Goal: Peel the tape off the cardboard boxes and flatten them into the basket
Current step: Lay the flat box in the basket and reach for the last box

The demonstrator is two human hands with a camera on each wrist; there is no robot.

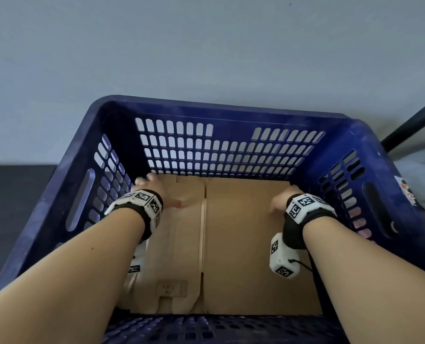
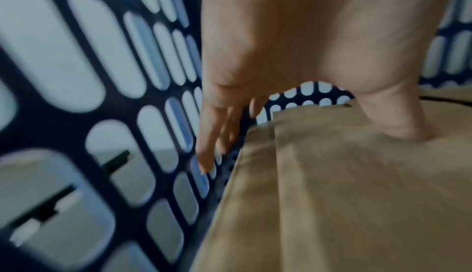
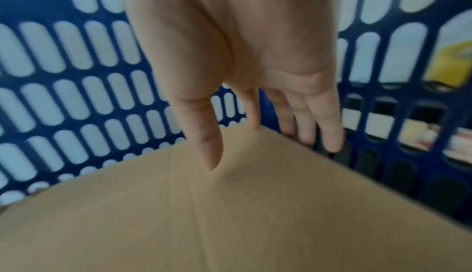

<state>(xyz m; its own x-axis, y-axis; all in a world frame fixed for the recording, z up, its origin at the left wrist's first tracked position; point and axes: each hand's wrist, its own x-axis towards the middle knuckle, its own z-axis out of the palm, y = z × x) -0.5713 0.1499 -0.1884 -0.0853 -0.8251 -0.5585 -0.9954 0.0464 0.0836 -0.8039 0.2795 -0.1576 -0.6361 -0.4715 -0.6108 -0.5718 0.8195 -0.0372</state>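
Backdrop: plain pale wall behind the basket (image 1: pixel 370 135).
Count: one blue basket, one flattened cardboard (image 1: pixel 243 232), lying flat inside, seam running front-to-back.
Left hand (image 1: pixel 154 187): fingers (image 2: pixel 207 155) straight, thumb pressing cardboard.
Right hand (image 1: pixel 280 199): fingers (image 3: pixel 329 127) straight, loose, gripping nothing.

Head view: soft, even daylight is falling on the pale wall (image 1: pixel 206 45); no glare is showing. Wide-angle bending is splaying the blue basket (image 1: pixel 231 110) walls outward toward 4 and 8 o'clock. Faint shadows are lying on the flattened cardboard (image 1: pixel 243 244). Both wrist views are running dim, grainy, motion-smeared; bright slots are glowing backlit, strongest toward 9 o'clock.
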